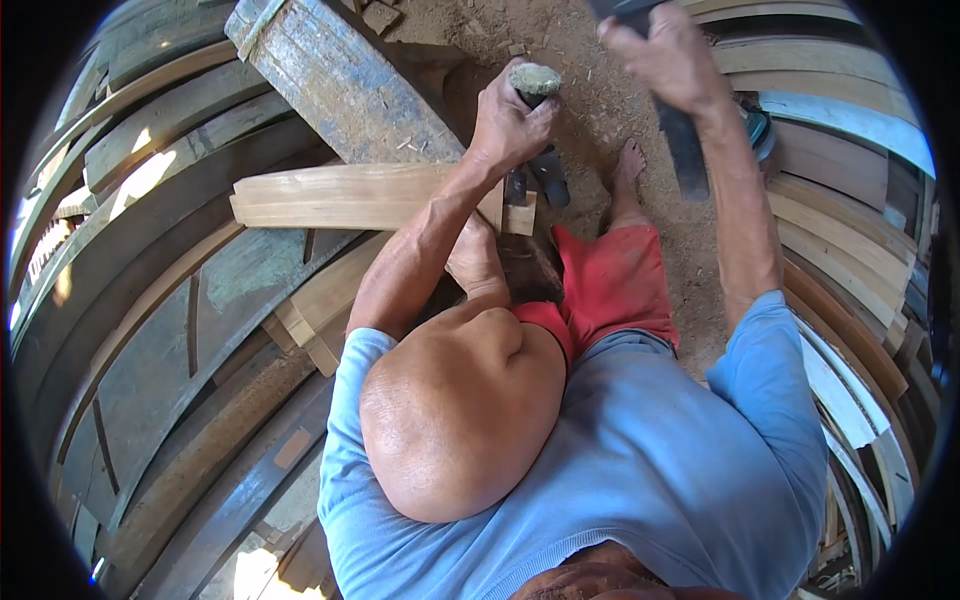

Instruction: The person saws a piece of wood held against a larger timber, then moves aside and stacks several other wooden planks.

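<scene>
My left hand is closed round a chisel, held upright with its pale, frayed butt facing up. Its dark blade meets the end of a light wooden board, near a squared cut at the tip. Raised to the right, my right hand grips a long, dark, flat-sided bar. That bar reaches past my wrist and beyond the top of the picture, so its exact kind is unclear. The chisel and the bar are apart. My bent left leg crosses beside the board.
A worn, paint-stained plank lies beyond the board. Stacked timber fills the left side, and more planks line the right. A dark sandal and wood chips lie on the dirt floor near my right foot.
</scene>
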`<control>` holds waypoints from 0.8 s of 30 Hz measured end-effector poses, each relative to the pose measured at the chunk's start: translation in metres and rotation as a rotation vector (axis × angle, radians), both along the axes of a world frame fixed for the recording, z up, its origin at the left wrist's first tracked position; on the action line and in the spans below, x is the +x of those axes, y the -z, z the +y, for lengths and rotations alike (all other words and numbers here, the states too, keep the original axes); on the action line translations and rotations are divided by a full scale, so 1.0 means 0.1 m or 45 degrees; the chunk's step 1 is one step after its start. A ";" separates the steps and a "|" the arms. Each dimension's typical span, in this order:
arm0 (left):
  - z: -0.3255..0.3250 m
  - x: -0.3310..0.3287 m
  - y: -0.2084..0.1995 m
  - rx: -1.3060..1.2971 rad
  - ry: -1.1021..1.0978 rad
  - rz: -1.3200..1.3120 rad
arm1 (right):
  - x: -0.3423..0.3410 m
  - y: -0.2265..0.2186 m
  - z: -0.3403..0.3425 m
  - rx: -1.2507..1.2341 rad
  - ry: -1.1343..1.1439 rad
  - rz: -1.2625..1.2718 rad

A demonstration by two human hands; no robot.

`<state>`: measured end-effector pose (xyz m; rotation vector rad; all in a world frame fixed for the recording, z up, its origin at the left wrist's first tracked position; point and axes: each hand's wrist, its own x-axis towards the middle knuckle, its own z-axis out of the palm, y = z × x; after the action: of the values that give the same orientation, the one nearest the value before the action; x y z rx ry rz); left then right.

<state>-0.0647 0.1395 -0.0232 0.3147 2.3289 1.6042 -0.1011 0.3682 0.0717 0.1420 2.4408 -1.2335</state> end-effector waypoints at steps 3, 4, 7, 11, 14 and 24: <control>0.07 0.04 0.08 0.041 -0.002 -0.015 | 0.27 0.55 -0.01 0.362 -0.492 0.284; 0.04 0.17 0.19 0.061 -0.029 -0.017 | 0.33 0.58 -0.03 0.367 -0.483 0.277; -0.06 0.28 0.28 0.167 -0.113 -0.126 | 0.41 0.43 -0.12 0.028 -0.278 0.198; -0.05 0.05 0.04 0.174 -0.133 -0.090 | 0.21 0.03 -0.06 0.082 -0.083 0.100; -0.08 0.01 0.03 0.133 -0.180 -0.092 | 0.02 -0.28 -0.01 0.082 -0.059 0.480; -0.02 0.05 0.02 0.037 -0.135 0.005 | 0.15 0.21 -0.10 0.412 -0.360 0.240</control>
<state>-0.0597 0.1372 -0.0249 0.2040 2.3634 1.6883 -0.0857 0.3577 0.0509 -0.2332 2.6924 -0.7566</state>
